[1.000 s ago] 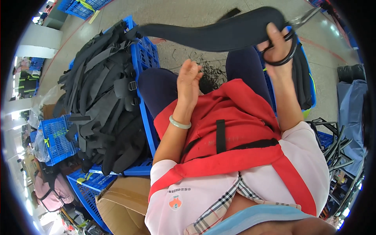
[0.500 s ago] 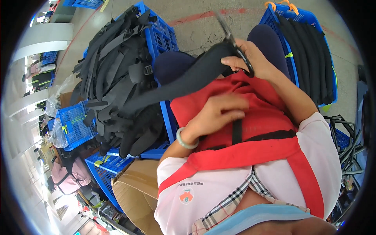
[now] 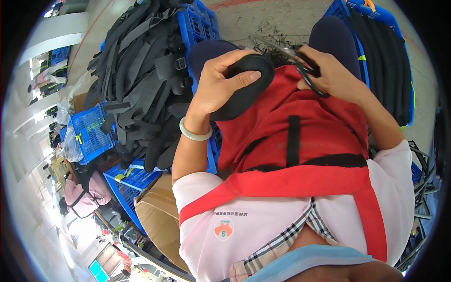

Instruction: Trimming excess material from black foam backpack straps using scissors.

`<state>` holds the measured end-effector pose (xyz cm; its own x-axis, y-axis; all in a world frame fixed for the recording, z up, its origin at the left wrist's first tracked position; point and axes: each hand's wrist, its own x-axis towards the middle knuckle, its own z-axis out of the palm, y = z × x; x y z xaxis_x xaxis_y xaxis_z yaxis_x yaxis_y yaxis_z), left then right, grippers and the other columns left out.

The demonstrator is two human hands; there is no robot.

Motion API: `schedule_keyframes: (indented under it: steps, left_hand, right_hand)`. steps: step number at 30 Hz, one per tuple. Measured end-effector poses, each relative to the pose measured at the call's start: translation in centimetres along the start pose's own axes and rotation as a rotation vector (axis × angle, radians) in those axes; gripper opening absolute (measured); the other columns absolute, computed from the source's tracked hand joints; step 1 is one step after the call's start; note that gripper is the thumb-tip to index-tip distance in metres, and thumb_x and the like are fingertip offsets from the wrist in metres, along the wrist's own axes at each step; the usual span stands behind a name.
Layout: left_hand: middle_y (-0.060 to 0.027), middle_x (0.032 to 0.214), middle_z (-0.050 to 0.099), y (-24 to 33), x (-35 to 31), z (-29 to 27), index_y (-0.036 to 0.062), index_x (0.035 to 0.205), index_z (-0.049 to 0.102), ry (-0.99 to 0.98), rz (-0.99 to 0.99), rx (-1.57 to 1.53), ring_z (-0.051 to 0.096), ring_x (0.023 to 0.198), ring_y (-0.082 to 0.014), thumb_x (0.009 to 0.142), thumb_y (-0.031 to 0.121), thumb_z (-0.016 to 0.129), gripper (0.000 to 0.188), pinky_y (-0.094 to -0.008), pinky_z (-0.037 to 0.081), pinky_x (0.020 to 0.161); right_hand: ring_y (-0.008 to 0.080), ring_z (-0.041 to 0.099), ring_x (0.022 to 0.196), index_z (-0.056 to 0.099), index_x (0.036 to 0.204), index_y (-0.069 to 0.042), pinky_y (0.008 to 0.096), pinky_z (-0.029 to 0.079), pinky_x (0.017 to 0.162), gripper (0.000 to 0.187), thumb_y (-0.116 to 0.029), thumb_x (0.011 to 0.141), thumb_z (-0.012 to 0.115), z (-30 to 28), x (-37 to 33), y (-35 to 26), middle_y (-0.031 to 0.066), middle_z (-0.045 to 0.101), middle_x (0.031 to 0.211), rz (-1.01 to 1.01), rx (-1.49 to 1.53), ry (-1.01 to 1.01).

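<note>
blue crates [image 3: 203, 22] separately hold black straps [image 3: 136, 77] and strips [image 3: 376, 66], left hand [image 3: 212, 88] clasping a dark pad [image 3: 245, 96], right hand [image 3: 336, 76] scissors [image 3: 292, 54].

Soft, fairly even light falls on the apron [image 3: 263, 181], leaving only mild shadows in its folds. Far down and left of the apron, glare washes the background out to white — while up and left of it, the pale wall [image 3: 56, 40] bows toward a black rim. Just above the apron, the scissors [image 3: 292, 53] look slightly blurred.
</note>
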<state>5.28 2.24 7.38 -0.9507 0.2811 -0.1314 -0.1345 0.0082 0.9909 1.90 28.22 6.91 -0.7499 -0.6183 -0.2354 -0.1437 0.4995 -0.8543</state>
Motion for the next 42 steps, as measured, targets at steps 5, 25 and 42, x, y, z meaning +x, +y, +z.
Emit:
schedule_keyframes:
  steps: [5,25,42]
  left_hand:
    - [-0.0027,0.088,0.061,-1.4,-0.2,-1.5,-0.0005,0.107,0.066,-0.059,0.094,0.036,0.058,0.084,-0.0110,0.077,-0.004,0.071,0.030,-0.0231,0.046,0.078]
    - [-0.0044,0.092,0.062,-2.3,-1.0,-1.3,-0.0015,0.101,0.068,-0.051,0.149,-0.009,0.058,0.084,-0.0119,0.074,-0.007,0.073,0.028,-0.0229,0.046,0.077]
    - [-0.0026,0.082,0.060,-2.2,-1.3,2.3,0.0002,0.094,0.071,-0.113,0.151,0.196,0.056,0.076,-0.0096,0.071,-0.003,0.075,0.023,-0.0217,0.044,0.067]
  right_hand:
    - [0.0177,0.040,0.065,0.047,0.104,-0.003,0.0312,0.038,0.058,0.053,-0.016,0.066,0.082,0.7,-1.4,0.0,0.0070,0.043,0.073,-0.002,0.005,-0.030]
    - [0.0178,0.038,0.052,0.051,0.094,0.001,0.0327,0.034,0.050,0.041,-0.022,0.075,0.079,-0.1,-1.5,-0.8,0.0078,0.047,0.060,0.272,0.133,-0.267]
    - [0.0322,0.042,0.060,0.051,0.096,0.002,0.0370,0.038,0.057,0.047,-0.029,0.074,0.079,-2.5,-2.3,-1.5,0.0158,0.049,0.065,0.117,-0.244,-0.307]
